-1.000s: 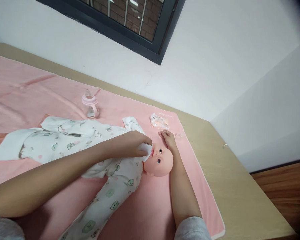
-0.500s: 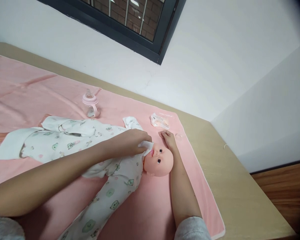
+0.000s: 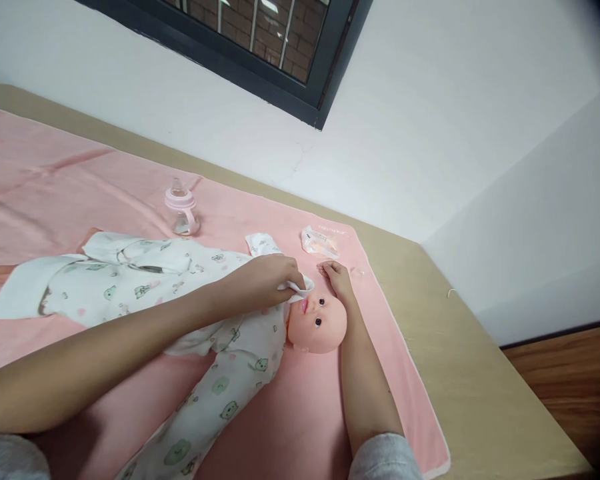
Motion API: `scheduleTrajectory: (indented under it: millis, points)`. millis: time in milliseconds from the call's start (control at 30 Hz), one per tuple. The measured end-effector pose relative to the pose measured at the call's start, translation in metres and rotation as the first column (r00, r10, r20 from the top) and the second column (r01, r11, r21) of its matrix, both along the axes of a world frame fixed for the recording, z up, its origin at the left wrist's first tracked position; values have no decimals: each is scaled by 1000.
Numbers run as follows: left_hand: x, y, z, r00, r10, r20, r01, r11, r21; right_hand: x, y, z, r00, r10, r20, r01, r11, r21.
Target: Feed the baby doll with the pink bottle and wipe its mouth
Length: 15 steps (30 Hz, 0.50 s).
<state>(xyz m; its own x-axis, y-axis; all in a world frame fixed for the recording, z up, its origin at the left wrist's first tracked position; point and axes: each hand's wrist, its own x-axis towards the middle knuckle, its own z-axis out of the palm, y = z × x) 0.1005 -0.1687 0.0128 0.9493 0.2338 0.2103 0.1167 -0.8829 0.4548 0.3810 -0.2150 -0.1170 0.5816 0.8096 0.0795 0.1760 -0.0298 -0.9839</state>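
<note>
A baby doll (image 3: pixel 325 323) in white clothes (image 3: pixel 145 267) with green and pink prints lies on its back, its head to the right. My left hand (image 3: pixel 273 277) reaches across its chest, fingers closed on a white wipe (image 3: pixel 303 290) that touches the cheek beside the mouth. Beyond the doll's head, my right hand (image 3: pixel 334 272) rests on the pink blanket (image 3: pixel 275 420), fingers loosely bent and holding nothing visible. My right forearm lies along the crown of the doll's head.
A pink-lidded baby bottle (image 3: pixel 181 210) stands behind the doll. A clear plastic packet (image 3: pixel 320 242) and a small transparent piece (image 3: pixel 359 272) lie near my right hand. The wooden tabletop (image 3: pixel 460 347) meets a white wall below a dark window frame (image 3: pixel 280 100).
My left hand has shifted slightly with the wipe, which is now folded up and a little further across the doll's cheek, off the chin. My right hand and the doll stay put.
</note>
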Motion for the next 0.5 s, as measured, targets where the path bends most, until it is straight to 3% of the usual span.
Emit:
scheduleTrajectory:
  millis: [500]
  points:
    - [-1, 1, -1, 1000, 1, 2, -1, 1000, -27, -2, -2, 3, 1000, 4, 6, -4, 1000, -2]
